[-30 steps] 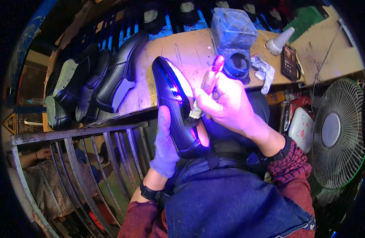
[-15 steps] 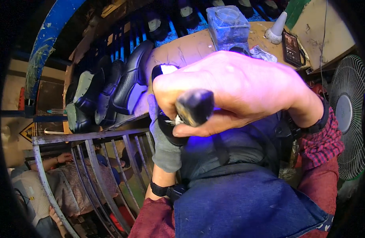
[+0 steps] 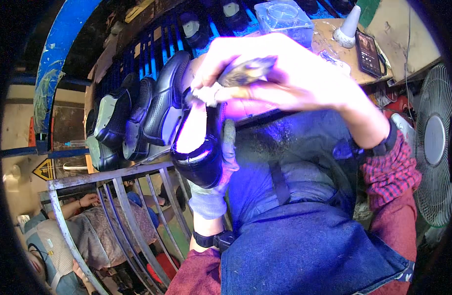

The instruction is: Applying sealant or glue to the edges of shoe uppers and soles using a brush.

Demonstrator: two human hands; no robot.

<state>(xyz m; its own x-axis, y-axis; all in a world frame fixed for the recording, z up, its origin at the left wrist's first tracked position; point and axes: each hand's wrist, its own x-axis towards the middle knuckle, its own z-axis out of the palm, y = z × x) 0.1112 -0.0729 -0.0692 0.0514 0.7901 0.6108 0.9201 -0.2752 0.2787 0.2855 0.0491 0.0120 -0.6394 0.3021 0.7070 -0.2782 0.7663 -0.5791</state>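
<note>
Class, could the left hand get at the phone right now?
Probably not easily: the left hand holds the black shoe, and in this view the right forearm crosses between that hand and the phone.

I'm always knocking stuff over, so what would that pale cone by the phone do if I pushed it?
A hard push might tip the pale cone, since it stands tall. A gentle one may slide it, given its wider base. Toppled, it'd probably roll, being round.
</note>
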